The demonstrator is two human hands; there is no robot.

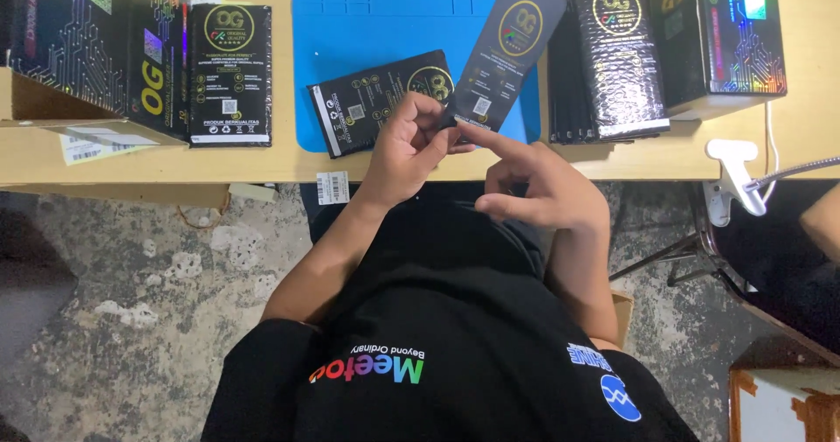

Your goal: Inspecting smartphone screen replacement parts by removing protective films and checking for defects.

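My left hand [407, 140] pinches the lower corner of a long flat black package with a gold round emblem [512, 44], held tilted above the blue mat [385, 22]. My right hand [535, 186] is just to its right, with the index finger stretched out and touching the package's bottom edge; the other fingers are curled. A second black package of the same kind [372, 101] lies slanted on the mat, right beside my left hand.
A third black package [230, 74] lies left of the mat, next to a dark printed box [96, 48]. At right are a stack of black bubble sleeves [612, 61], another box [717, 31] and a white clamp [733, 172]. Another person's arm [824, 219] shows at the right edge.
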